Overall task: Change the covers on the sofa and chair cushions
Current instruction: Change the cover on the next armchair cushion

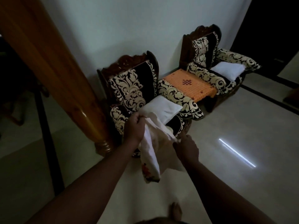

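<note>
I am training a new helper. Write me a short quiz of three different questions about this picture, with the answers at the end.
1. True or false: both hands hold the same cloth cover.
2. Multiple choice: what stands between the two armchairs? A) a lamp B) a small table with an orange cloth C) a basket
3. Fill in: a bare white cushion lies on the ____ of each armchair.

Key
1. True: the left hand and right hand both grip the cover.
2. B: the small table stands between the near armchair and the far armchair.
3. Seat: near cushion, far cushion.
</note>
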Tool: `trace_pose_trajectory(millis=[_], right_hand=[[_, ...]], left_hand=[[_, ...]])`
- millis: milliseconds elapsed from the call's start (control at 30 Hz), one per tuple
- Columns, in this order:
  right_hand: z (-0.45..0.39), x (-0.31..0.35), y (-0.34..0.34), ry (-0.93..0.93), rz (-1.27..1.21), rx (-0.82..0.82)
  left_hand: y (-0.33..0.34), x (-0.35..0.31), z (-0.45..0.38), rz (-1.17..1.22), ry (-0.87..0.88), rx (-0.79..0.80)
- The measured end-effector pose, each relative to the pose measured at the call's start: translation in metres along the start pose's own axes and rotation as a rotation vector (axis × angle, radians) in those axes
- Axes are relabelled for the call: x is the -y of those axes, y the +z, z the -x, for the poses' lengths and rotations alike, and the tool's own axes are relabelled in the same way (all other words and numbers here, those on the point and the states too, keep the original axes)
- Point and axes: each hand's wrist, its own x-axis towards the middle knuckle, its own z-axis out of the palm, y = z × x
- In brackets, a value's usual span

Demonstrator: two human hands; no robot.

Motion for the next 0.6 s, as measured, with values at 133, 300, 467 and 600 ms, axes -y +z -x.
trace_pose_trajectory(millis=[133,300,467,600], right_hand=[[-0.051,-0.010,-0.006,-0.073,-0.107,0.001],[-0.105,0.007,-0.015,-0.268,-0.119,0.054],[-0.155,0.028,-0.026,-0.576,0.096,0.100],[-0.205,0.032,-0.026,-0.722,0.287,0.068]], left_hand=[[0.009,0.009,-0.026,-0.246,-0.082,-0.056],[0.035,0.030,-0.044,-0.903,0.075,0.110],[0.089,0.016,-0.071,-1.035,0.557,0.083],[0.107,0.011,-0.122,-0.998,0.425,0.217]])
